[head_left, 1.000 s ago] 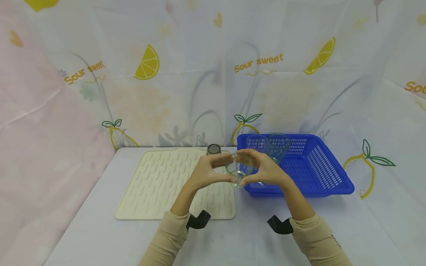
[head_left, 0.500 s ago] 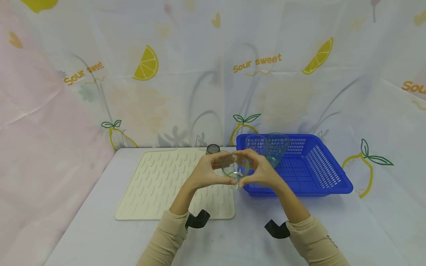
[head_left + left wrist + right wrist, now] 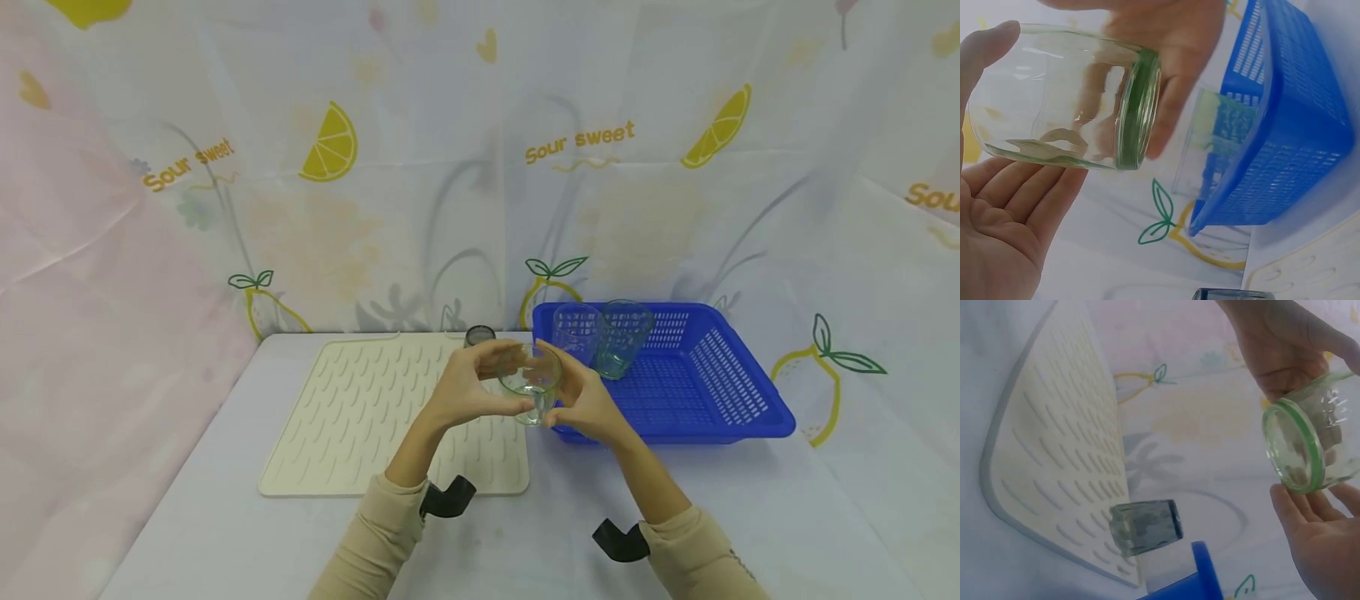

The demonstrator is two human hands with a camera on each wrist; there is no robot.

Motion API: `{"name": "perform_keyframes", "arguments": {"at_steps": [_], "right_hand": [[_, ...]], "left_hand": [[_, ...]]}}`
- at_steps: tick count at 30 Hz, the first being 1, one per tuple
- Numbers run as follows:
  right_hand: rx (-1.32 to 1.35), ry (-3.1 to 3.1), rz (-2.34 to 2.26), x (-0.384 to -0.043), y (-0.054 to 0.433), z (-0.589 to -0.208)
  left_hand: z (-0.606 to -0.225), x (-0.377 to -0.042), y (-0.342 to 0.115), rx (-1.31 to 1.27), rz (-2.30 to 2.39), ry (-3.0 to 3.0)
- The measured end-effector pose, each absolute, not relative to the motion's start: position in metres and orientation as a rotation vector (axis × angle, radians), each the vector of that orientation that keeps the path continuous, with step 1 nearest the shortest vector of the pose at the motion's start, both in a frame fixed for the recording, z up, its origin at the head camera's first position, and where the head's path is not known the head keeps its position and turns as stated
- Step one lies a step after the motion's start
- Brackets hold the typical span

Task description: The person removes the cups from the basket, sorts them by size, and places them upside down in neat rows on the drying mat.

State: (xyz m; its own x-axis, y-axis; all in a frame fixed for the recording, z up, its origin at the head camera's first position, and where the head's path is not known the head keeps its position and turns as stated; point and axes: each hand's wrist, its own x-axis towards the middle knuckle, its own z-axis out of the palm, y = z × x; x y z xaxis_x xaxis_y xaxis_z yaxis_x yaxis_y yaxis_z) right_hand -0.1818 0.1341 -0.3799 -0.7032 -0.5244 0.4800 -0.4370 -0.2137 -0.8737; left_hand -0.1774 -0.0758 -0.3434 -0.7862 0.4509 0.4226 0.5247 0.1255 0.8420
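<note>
Both hands are raised above the front of the table, around a clear, green-tinted drinking glass (image 3: 531, 379). My left hand (image 3: 474, 385) grips its left side, thumb in front and fingers behind. From the right, my right hand (image 3: 592, 406) holds it with curved fingers and the thumb low near the base. In the left wrist view the glass (image 3: 1063, 94) lies sideways across the picture, its thick green end facing right. The right wrist view shows the same glass (image 3: 1316, 434) between the hands; part of it is cut off by the frame.
A blue perforated basket (image 3: 738, 367) stands at right, with a clear glass (image 3: 576, 329) and a greenish glass (image 3: 624, 333) inside. A cream ridged mat (image 3: 360, 417) lies at left. At its back right corner is a dark grey glass (image 3: 1147, 526).
My right hand has shifted its fingers and thumb around the glass, its wrist swinging left and nearer. The glass has moved slightly left. My left hand keeps its hold.
</note>
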Motion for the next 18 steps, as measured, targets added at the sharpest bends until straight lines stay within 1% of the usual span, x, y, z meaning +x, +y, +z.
{"name": "perform_keyframes", "arguments": {"at_steps": [8,14,18], "right_hand": [[-1.108,1.729,-2.199,-0.181,0.129,-0.406],[-0.976,1.513,-2.296,-0.176,0.124,-0.415],[-0.946,1.356,-2.375,-0.173,0.12,-0.421]], "left_hand": [[-0.344,-0.177,-0.073,-1.001,-1.826,-2.274],[-0.341,-0.176,-0.07,-1.019,-1.84,-2.254],[-0.341,-0.177,-0.07,-1.015,-1.844,-2.25]]}}
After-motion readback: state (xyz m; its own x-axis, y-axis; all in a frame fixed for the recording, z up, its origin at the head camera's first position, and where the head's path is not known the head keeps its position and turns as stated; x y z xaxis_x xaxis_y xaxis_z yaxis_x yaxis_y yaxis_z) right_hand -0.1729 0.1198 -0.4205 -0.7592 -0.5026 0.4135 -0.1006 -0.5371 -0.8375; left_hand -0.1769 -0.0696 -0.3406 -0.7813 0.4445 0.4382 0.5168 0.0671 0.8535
